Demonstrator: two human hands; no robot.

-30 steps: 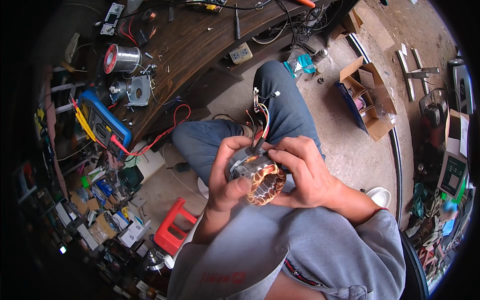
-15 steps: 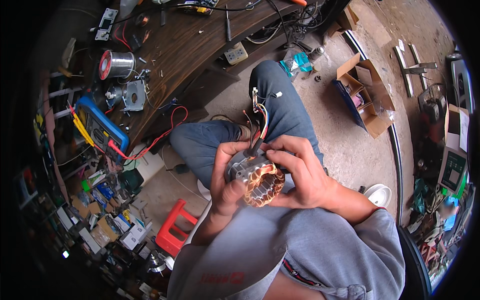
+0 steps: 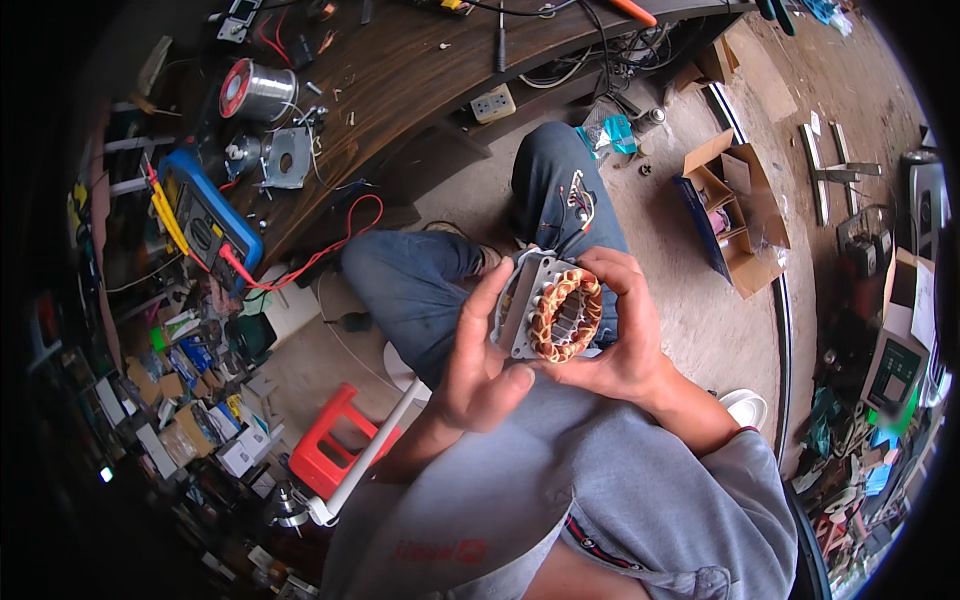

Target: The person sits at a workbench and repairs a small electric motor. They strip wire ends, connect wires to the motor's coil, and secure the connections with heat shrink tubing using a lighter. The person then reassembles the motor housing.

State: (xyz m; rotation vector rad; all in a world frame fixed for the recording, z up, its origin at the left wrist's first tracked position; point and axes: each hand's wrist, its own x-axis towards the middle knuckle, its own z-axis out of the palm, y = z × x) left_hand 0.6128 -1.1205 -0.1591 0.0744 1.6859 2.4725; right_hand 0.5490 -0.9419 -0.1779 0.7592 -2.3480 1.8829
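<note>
Over my lap I hold a motor stator (image 3: 567,314) with a grey metal body and a ring of copper windings facing up and right. My right hand (image 3: 632,330) grips its right side, fingers at the top and thumb below. Along the left of the metal body lie the fingers of my left hand (image 3: 482,362); its thumb points away from the stator. A cable with several thin coloured wires (image 3: 579,205) and small white connectors leaves the top and rests against my thigh.
A dark wooden bench (image 3: 400,75) carries a solder spool (image 3: 258,92), a blue multimeter (image 3: 208,220) and metal parts. A red stool (image 3: 335,440) stands at lower left, near cluttered small boxes. Right of my legs, an open cardboard box (image 3: 735,215) sits on the floor.
The stator has shifted up and right and turned, so its winding ring faces more to the right. My left thumb has come off it. The wires have swung right.
</note>
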